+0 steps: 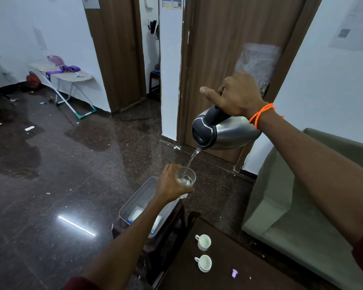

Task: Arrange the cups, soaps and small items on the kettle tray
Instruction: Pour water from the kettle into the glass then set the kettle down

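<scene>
1. The steel tray [144,192] sits on a dark stool [168,225], partly hidden under the left forearm; white packets [137,213] lie in its near end.
2. The left hand [170,185] is wrapped around a clear glass [186,177], held in the air just above the tray's far right corner.
3. The right hand [237,95] is closed around the black handle of a steel kettle [224,131], tipped spout-down above the glass; the thumb sticks out to the left.
4. A thin stream of water [194,155] falls from the spout into the glass.
5. An orange band [260,114] circles the right wrist.
6. On the dark table [249,248] near me stand two white cups [203,242], one behind the other, empty and upright.
7. A small purple item [234,273] lies right of the nearer cup.
8. A grey-green sofa [291,216] sits beyond the table to the right.
</scene>
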